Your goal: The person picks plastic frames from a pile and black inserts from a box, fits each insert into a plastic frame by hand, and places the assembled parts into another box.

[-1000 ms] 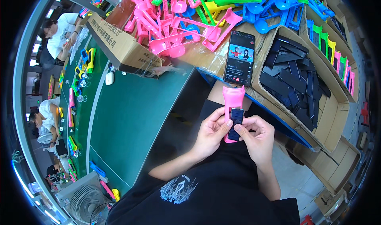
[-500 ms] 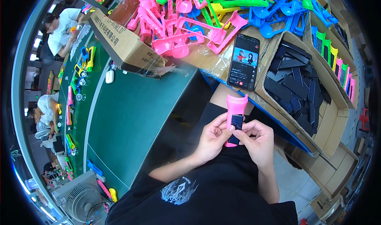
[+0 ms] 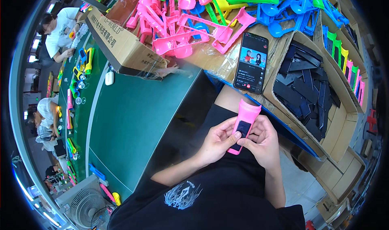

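Both of my hands hold a pink plastic tube-shaped part (image 3: 246, 115) over my lap. My left hand (image 3: 219, 142) grips its left side, with the thumb on a small black plate (image 3: 243, 129) set into the tube. My right hand (image 3: 263, 142) wraps the right side, its thumb at the plate's lower edge. The tube's open round end points away from me, toward the cardboard boxes.
A box of black plastic plates (image 3: 308, 96) stands to the right. A phone (image 3: 251, 63) with a lit screen leans on it. Pink, green, yellow and blue plastic frames (image 3: 194, 23) fill the box beyond. A green table (image 3: 133, 120) lies left, where other people (image 3: 60, 27) work. A fan (image 3: 83, 207) stands lower left.
The hands and pink tube stay over my lap. The black plate now sits pressed into the tube under my thumbs. The view has shifted slightly.
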Action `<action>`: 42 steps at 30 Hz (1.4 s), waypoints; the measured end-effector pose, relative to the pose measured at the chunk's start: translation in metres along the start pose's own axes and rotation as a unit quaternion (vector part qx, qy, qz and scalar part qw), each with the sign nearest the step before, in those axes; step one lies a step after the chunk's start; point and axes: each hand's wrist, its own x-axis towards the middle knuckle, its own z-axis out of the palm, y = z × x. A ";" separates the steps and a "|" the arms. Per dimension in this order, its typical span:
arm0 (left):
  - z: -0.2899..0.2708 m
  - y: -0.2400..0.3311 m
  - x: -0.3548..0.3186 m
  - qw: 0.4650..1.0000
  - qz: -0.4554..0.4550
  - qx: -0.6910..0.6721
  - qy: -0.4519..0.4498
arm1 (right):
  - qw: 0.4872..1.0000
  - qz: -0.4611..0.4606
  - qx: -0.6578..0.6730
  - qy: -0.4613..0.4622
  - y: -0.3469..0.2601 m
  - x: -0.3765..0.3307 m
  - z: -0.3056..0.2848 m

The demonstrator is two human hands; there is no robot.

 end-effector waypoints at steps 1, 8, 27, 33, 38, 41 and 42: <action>0.000 -0.001 0.000 1.000 -0.023 -0.022 0.004 | 1.000 0.001 0.000 0.001 0.001 0.000 0.001; 0.010 0.007 -0.003 0.989 -0.112 -0.097 0.022 | 0.994 -0.091 0.056 -0.024 0.014 -0.008 0.006; 0.013 -0.005 -0.019 0.984 -0.016 0.116 0.136 | 0.989 -0.096 -0.100 0.049 0.025 -0.008 0.014; 0.007 0.006 -0.006 0.996 0.015 0.023 0.089 | 0.990 -0.023 -0.130 -0.038 0.016 -0.022 0.000; -0.003 0.012 -0.008 0.998 -0.042 0.054 0.017 | 0.994 0.051 -0.082 -0.056 0.021 -0.022 -0.001; -0.010 0.015 -0.010 0.997 -0.059 0.045 0.021 | 0.991 0.059 -0.086 -0.079 0.024 -0.024 0.000; -0.013 0.016 -0.011 0.996 -0.068 0.044 0.021 | 0.991 0.057 -0.091 -0.081 0.025 -0.023 0.001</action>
